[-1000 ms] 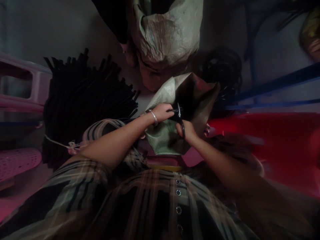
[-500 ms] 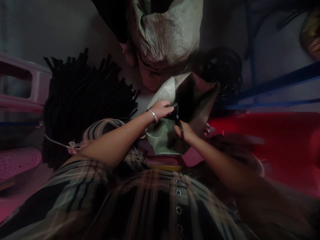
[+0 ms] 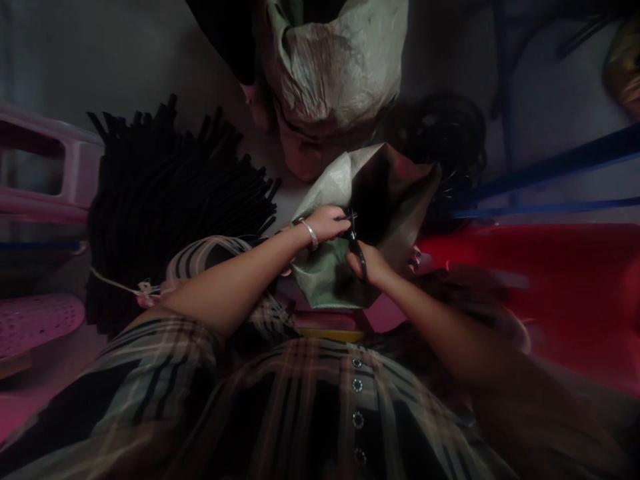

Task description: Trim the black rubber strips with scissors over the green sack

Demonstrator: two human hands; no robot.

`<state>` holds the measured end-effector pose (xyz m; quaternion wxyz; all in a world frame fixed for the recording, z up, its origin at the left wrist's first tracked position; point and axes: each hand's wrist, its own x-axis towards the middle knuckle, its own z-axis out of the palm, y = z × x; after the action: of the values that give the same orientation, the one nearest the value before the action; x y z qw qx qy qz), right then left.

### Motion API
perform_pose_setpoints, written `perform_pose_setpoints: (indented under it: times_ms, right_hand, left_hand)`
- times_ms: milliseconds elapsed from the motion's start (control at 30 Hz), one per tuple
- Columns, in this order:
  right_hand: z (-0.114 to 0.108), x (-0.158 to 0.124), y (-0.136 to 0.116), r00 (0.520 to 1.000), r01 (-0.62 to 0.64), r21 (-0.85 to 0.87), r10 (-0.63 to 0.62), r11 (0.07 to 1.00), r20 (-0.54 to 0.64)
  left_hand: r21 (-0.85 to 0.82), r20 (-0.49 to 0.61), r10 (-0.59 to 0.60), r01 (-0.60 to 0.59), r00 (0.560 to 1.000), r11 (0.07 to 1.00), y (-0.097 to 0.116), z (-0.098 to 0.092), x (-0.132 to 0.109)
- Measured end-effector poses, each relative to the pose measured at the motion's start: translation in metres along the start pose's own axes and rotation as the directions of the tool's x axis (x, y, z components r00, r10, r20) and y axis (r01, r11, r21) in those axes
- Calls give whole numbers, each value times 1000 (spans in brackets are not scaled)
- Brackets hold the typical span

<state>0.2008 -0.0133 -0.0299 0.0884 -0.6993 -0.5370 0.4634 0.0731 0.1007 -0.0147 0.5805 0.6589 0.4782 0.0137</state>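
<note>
A red plastic tub [image 3: 540,287] spreads right of the grips, while a pink plastic crate [image 3: 45,160] and a sheaf of black strips [image 3: 170,220] lie left of them. A large pale sack [image 3: 330,80] sits beyond, and a coil of black strips [image 3: 445,140] lies up and right. Between the grips is a bunched green woven sack [image 3: 325,280]. The left grip [image 3: 325,223] is closed on a fold of it, and the right grip [image 3: 370,261] is closed on a black looped strip [image 3: 356,250]. Whether the strip is fastened around the sack cannot be told.
</note>
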Motion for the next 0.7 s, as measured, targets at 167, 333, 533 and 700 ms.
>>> perform_pose_setpoints:
  times_ms: [167, 333, 533, 700]
  right_hand:
    - [1, 1, 3, 1000, 19, 15, -19, 1000, 2]
    - [3, 2, 5, 999, -18, 24, 19, 1000, -42]
    - [5, 4, 9, 995, -19, 56, 24, 998, -97]
    - [9, 4, 14, 993, -60, 137, 73, 989, -90]
  left_hand:
    - [44, 11, 26, -27, 1000, 999, -6, 1, 2]
    - [156, -19, 76, -73, 997, 985, -3, -3, 2]
    - [399, -61, 208, -167, 976, 901, -1, -8, 1]
    - [449, -34, 215, -177, 976, 876, -2, -7, 3]
